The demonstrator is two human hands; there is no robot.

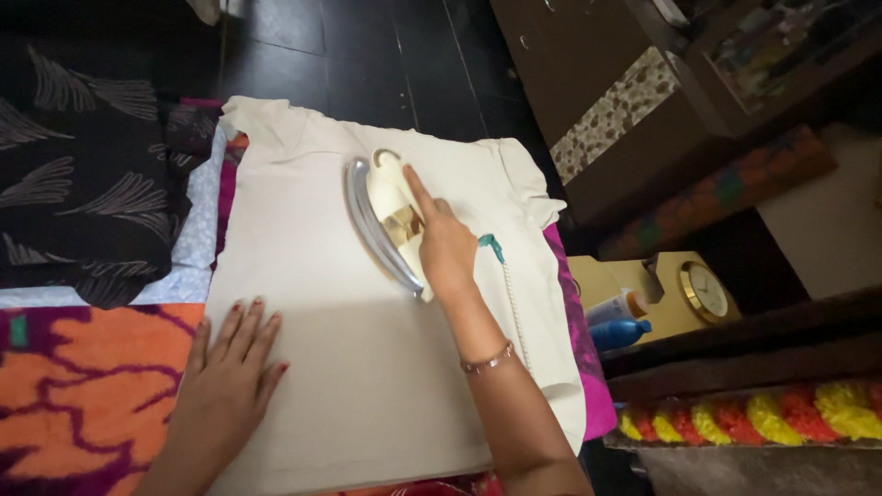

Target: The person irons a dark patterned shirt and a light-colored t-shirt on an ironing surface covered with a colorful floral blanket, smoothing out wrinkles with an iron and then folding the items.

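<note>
On a bright blanket (83, 386), the left hand (230, 363) lies flat, fingers spread, on a cream shirt (367, 367); the right hand (441, 248) grips the iron (386, 220), forefinger outstretched.

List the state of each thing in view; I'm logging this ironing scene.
Cream cloth garment: spread flat.
White and silver electric iron: soleplate down on the garment.
White braided cord: trailing across the garment.
Right hand: gripping the iron, forefinger extended.
Left hand: flat, fingers spread, on the garment.
Round gold-rimmed clock: lying face up.
</note>
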